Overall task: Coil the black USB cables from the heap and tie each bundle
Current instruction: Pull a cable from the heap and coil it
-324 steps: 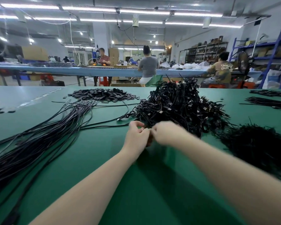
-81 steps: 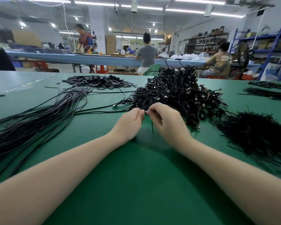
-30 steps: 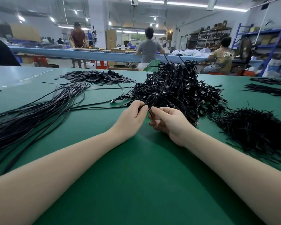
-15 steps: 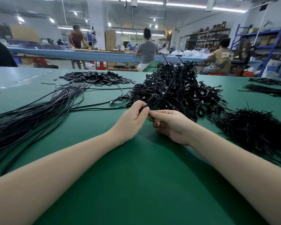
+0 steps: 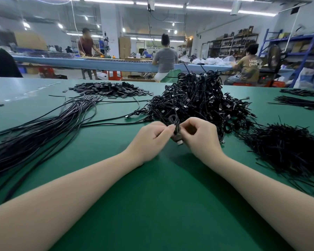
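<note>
Right now your left hand (image 5: 149, 140) and right hand (image 5: 199, 138) pinch a small coil (image 5: 174, 122) with curled fingers, just before the heap (image 5: 198, 100). Loose cables (image 5: 34, 136) lie left on the counter (image 5: 152, 205), ties (image 5: 286, 149) right. Your fingers hide the coil's middle; its loop points up, plug (image 5: 179, 142) down.

Both bare forearms reach forward and converge at the middle. The left hand (image 5: 150, 137) has its fingers curled, fingertips pinched together beside the right hand (image 5: 198, 136), whose fingers curl likewise, knuckles up, thumb tucked inward.
</note>
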{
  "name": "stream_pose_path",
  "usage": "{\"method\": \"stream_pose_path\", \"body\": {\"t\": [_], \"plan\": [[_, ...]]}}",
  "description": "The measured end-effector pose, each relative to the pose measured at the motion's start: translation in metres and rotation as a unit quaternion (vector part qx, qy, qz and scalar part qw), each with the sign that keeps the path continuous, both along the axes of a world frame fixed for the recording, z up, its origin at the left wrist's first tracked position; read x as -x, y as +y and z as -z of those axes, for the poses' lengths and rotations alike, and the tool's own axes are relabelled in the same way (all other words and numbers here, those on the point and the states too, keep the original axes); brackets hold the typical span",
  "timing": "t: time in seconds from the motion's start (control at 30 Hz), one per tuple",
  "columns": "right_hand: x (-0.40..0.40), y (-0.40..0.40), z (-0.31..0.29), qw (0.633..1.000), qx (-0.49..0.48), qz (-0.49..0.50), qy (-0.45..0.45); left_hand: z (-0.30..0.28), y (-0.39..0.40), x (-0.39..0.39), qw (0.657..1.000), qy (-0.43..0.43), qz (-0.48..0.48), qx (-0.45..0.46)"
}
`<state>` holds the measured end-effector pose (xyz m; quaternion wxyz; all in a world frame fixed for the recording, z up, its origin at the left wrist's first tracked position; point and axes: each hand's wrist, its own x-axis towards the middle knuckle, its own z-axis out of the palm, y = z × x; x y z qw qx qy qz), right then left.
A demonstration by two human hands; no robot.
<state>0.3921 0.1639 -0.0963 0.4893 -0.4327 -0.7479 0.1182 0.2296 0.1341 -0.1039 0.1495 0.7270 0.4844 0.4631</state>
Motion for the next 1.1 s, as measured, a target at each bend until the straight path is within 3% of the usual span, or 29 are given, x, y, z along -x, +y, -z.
{"method": "stream_pose_path", "body": {"t": [0.13,0.4,0.6,0.73,0.93,1.1], "plan": [[-0.002,0.001,0.001,0.997,-0.06,-0.011,-0.043,-0.003,-0.003,-0.001,0.998,-0.005,0.038,-0.056],[0.004,-0.003,0.0,0.991,-0.121,-0.012,-0.055,0.0,-0.004,-0.001,0.996,-0.047,0.053,-0.046],[0.003,-0.008,-0.003,0.969,-0.198,-0.025,-0.147,0.0,0.001,0.0,0.991,-0.122,0.058,0.011],[0.003,-0.009,-0.005,0.962,-0.223,-0.022,-0.158,-0.004,0.005,0.004,0.977,-0.181,0.069,0.087],[0.001,-0.011,-0.006,0.959,-0.237,-0.03,-0.151,-0.002,0.003,0.009,0.995,-0.09,0.045,0.02],[0.005,-0.013,-0.008,0.955,-0.257,-0.031,-0.144,-0.004,0.001,0.005,0.996,-0.086,0.008,-0.033]]}}
